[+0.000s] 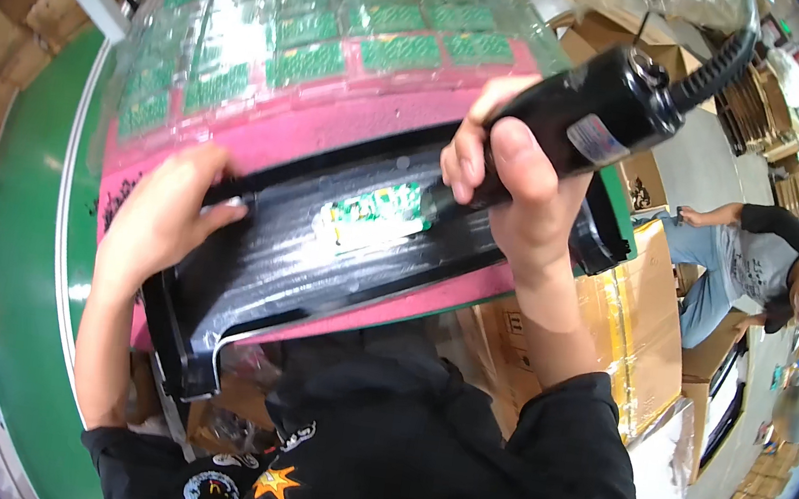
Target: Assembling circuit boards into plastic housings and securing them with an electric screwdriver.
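The right fingers (469,158) hold a black electric tool (579,112) at the green circuit board (383,209) inside a black tray (281,269); the left fingers (220,217) grip its end.

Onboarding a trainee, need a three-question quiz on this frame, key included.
1. Which hand grips the black corded tool?
2. True or false: the green circuit board lies inside the long black housing.
3. The surface under the housing is: A) white, B) pink, C) yellow.

Key: 1. The right hand. 2. True. 3. B.
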